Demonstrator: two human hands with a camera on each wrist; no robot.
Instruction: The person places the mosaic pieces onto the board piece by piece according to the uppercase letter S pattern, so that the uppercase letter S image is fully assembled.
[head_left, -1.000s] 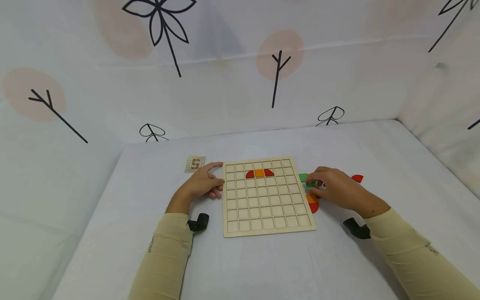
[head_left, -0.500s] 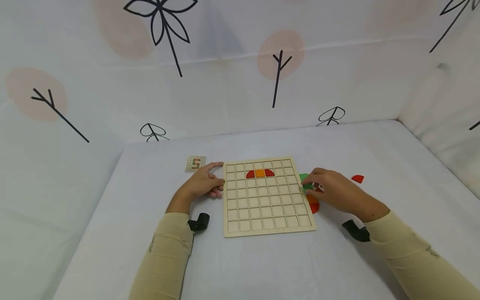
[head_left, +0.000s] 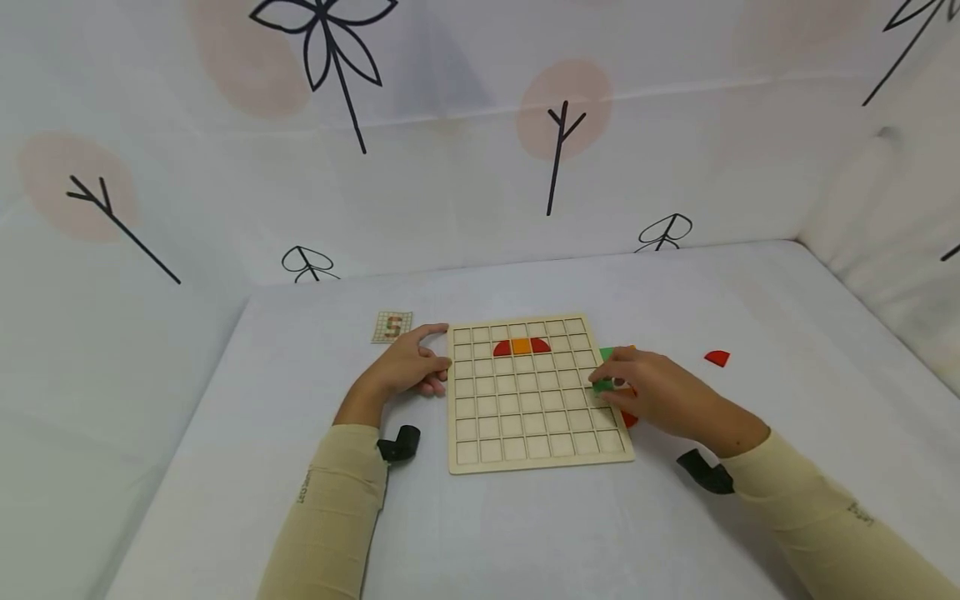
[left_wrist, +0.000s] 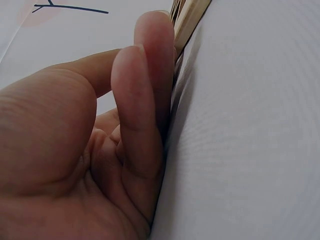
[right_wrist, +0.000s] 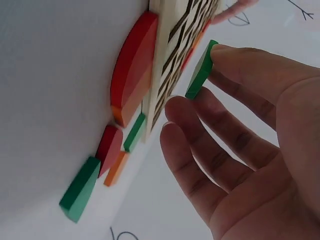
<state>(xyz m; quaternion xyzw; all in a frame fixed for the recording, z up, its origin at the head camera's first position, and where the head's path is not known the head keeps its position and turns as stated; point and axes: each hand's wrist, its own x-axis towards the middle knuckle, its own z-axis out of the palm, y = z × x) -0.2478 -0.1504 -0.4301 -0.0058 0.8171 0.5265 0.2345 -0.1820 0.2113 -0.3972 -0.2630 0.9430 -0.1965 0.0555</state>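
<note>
A square wooden grid board (head_left: 517, 427) lies on the white cloth. Near its top, a row of tiles sits in the cells: an orange square (head_left: 521, 346) between two red rounded pieces. My left hand (head_left: 403, 365) is at the board's left side, index finger stretched to the upper left corner and thumb at the edge. Over the board's right part, my right hand (head_left: 651, 388) pinches a green tile (right_wrist: 202, 71) between thumb and fingers. In the right wrist view the tile is tilted and clear of the grid.
Beside the board's right edge lie loose tiles: a red rounded piece (right_wrist: 131, 55), a green tile (right_wrist: 80, 186), an orange tile (right_wrist: 116, 169) and others. Farther right is a lone red piece (head_left: 717, 358). A small pattern card (head_left: 392, 327) lies beyond my left hand.
My right hand has moved left from the loose tiles to over the board's right edge, carrying the green tile. The left hand keeps its place at the board.
</note>
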